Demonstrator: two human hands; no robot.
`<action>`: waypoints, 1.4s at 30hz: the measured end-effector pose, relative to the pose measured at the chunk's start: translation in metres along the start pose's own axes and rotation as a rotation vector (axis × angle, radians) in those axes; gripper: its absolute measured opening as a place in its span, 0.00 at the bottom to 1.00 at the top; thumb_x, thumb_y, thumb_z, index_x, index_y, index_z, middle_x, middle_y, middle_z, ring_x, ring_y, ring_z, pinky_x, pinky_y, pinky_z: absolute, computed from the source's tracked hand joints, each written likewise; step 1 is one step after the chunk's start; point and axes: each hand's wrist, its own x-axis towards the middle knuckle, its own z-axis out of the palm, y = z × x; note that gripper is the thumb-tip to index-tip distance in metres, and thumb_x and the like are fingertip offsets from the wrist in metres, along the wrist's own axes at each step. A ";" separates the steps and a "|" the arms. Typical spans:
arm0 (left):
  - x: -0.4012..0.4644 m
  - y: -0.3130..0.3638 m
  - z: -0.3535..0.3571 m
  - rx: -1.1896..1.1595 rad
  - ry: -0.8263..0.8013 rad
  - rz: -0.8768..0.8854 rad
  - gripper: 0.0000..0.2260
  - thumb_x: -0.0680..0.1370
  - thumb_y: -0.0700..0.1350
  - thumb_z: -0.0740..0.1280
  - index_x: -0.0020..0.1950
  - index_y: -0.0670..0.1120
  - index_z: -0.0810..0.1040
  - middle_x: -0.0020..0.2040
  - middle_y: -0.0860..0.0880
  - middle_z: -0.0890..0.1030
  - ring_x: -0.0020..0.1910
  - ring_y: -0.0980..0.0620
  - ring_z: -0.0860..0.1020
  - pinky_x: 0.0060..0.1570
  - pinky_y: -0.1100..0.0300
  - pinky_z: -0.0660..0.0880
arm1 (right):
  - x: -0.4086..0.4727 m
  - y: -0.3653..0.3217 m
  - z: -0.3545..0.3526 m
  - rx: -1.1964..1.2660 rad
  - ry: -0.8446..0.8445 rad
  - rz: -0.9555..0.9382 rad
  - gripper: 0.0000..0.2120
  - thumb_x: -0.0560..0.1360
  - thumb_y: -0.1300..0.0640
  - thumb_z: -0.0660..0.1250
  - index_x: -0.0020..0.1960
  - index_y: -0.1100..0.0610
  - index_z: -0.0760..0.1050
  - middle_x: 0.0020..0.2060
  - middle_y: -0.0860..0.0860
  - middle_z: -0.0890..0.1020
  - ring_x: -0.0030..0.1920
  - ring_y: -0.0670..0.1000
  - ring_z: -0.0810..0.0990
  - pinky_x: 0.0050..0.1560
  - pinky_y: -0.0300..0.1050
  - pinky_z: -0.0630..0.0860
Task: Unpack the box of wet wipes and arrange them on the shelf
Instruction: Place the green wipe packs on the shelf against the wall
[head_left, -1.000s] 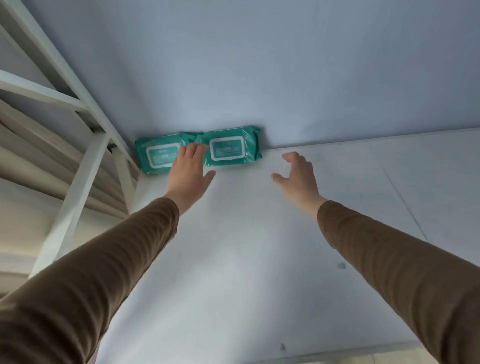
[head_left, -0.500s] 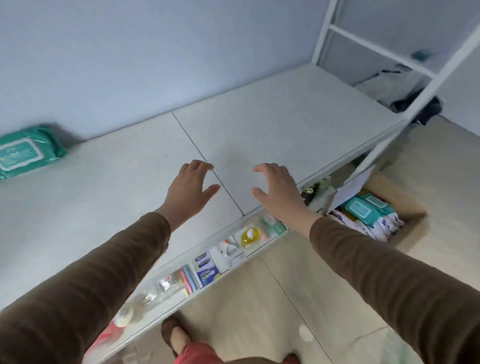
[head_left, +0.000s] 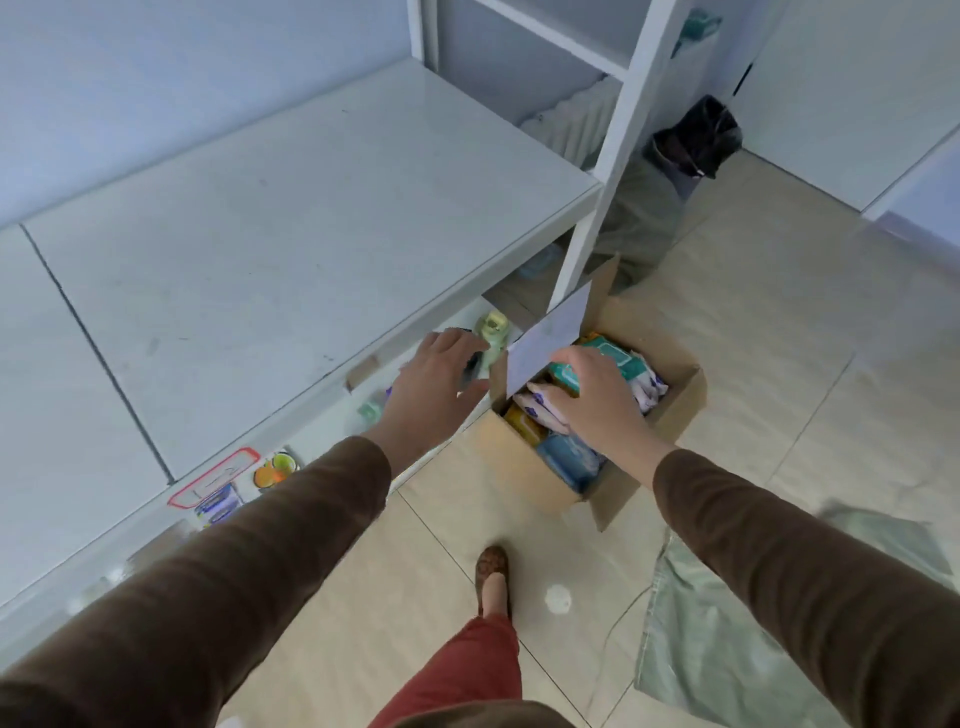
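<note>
An open cardboard box (head_left: 524, 470) stands on the floor beside the white shelf (head_left: 291, 218). Several wet wipe packs fill it: a teal pack (head_left: 618, 358), white and purple ones (head_left: 649, 389), a blue one (head_left: 569, 457). My right hand (head_left: 597, 397) reaches into the box over the packs with fingers spread, holding nothing that I can see. My left hand (head_left: 431, 384) hovers open just left of the box, in front of the shelf's lower edge. The packs placed on the shelf are out of view.
A lower shelf level holds small items, among them a pale green bottle (head_left: 491, 338) and a red-rimmed container (head_left: 215, 480). A white shelf post (head_left: 618, 150) rises behind the box. A green plastic bag (head_left: 727, 623) lies on the tiled floor at right. My foot (head_left: 491, 577) stands near the box.
My view swung from the shelf top down to the floor. Both hands left the shelf surface and came down to the box; the right hand now reaches inside it.
</note>
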 end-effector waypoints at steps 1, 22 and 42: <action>0.015 0.004 0.017 -0.006 -0.025 -0.001 0.17 0.77 0.49 0.69 0.66 0.50 0.75 0.61 0.52 0.75 0.60 0.51 0.71 0.56 0.55 0.72 | 0.008 0.016 -0.005 0.004 -0.011 0.032 0.17 0.78 0.52 0.66 0.66 0.52 0.71 0.62 0.49 0.74 0.64 0.51 0.71 0.64 0.50 0.72; 0.247 0.033 0.343 0.136 -0.576 -0.273 0.26 0.75 0.47 0.70 0.72 0.48 0.68 0.69 0.48 0.70 0.67 0.46 0.69 0.61 0.48 0.72 | 0.193 0.375 -0.004 0.527 -0.312 0.772 0.20 0.76 0.56 0.69 0.67 0.54 0.72 0.55 0.49 0.78 0.56 0.50 0.77 0.53 0.43 0.74; 0.348 -0.084 0.597 0.724 -0.673 0.076 0.27 0.72 0.48 0.73 0.69 0.50 0.70 0.64 0.50 0.76 0.64 0.46 0.72 0.64 0.52 0.68 | 0.354 0.543 0.188 1.114 -0.219 1.362 0.38 0.67 0.39 0.78 0.71 0.51 0.69 0.56 0.52 0.73 0.56 0.54 0.74 0.52 0.46 0.76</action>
